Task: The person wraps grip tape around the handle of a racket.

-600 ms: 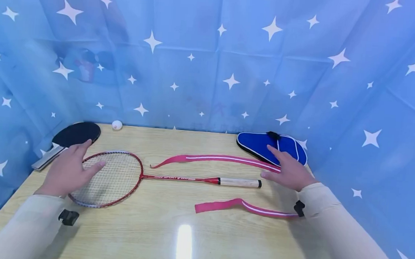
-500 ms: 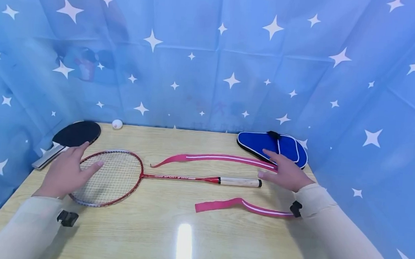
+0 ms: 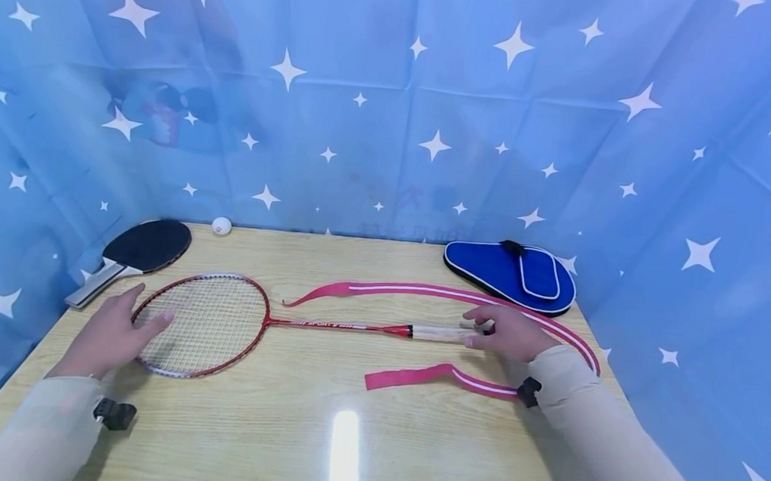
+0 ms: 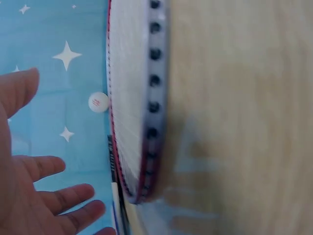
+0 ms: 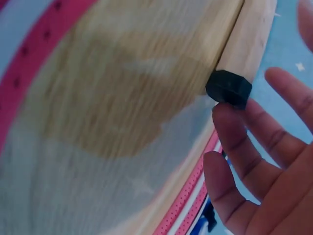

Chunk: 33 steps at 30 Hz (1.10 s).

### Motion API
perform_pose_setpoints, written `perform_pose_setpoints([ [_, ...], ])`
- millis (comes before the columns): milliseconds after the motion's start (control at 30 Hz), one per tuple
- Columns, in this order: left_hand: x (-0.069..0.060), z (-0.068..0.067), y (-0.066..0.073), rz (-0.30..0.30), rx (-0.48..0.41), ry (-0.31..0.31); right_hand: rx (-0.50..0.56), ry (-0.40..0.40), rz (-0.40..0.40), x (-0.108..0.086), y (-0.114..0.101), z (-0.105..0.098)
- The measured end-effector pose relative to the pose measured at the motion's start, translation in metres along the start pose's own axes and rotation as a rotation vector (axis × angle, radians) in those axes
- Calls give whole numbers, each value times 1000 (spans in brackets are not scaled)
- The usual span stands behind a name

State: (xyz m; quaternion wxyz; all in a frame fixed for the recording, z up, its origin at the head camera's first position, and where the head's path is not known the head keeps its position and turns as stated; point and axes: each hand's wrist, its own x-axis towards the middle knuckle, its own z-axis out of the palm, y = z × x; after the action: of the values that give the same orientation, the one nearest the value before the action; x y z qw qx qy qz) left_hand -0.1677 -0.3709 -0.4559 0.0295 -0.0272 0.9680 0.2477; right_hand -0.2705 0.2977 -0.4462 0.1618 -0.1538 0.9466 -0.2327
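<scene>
A badminton racket (image 3: 324, 325) lies across the table, strung head at left and pale handle (image 3: 429, 332) at right. My left hand (image 3: 104, 335) hovers at the head's left rim, fingers spread and holding nothing. In the left wrist view the racket's rim (image 4: 154, 81) passes close by, apart from the fingers. My right hand (image 3: 512, 333) is over the handle's end, thumb and fingers apart around it. The right wrist view shows loosely bent fingers beside the black end cap (image 5: 229, 88); one fingertip is at the cap, but contact is unclear.
A pink strap (image 3: 416, 289) with a white stripe curves around the handle side, partly behind the right sleeve. A table tennis bat (image 3: 154, 243) and white ball (image 3: 221, 226) are at the back left. A blue bat case (image 3: 485, 266) lies at the back right.
My right hand has moved left and down from near the blue case to the racket handle. My left hand has drawn slightly left and down. The racket stays put.
</scene>
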Motion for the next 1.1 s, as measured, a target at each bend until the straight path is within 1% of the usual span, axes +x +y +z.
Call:
perform_pose_setpoints([
  [100, 0, 2, -7, -37, 18, -62, -17, -5, 8, 0, -1, 4],
  [267, -1, 4, -13, -71, 29, -95, -19, -9, 37, -1, -5, 6],
  [333, -2, 5, -15, -82, 28, -104, -17, -9, 63, 0, -6, 6],
  [467, -3, 5, -16, -101, 27, -108, -26, -10, 88, 1, -5, 7],
  [567, -3, 5, -14, -100, 19, -98, -43, -5, 93, 3, -5, 8],
  [700, -4, 6, -11, -109, -33, -78, -54, -2, 92, 5, -5, 8],
  [767, -4, 7, -10, -116, -76, -55, -51, -3, 94, 5, -5, 8],
  [833, -5, 9, -9, -114, -128, -14, -46, -11, 84, 4, -6, 8],
  [967, -4, 11, -7, -89, -227, 105, -25, -19, 80, 2, -8, 6],
  [1100, -2, 9, 0, -83, -284, 203, -16, -17, 55, -1, -9, 3],
])
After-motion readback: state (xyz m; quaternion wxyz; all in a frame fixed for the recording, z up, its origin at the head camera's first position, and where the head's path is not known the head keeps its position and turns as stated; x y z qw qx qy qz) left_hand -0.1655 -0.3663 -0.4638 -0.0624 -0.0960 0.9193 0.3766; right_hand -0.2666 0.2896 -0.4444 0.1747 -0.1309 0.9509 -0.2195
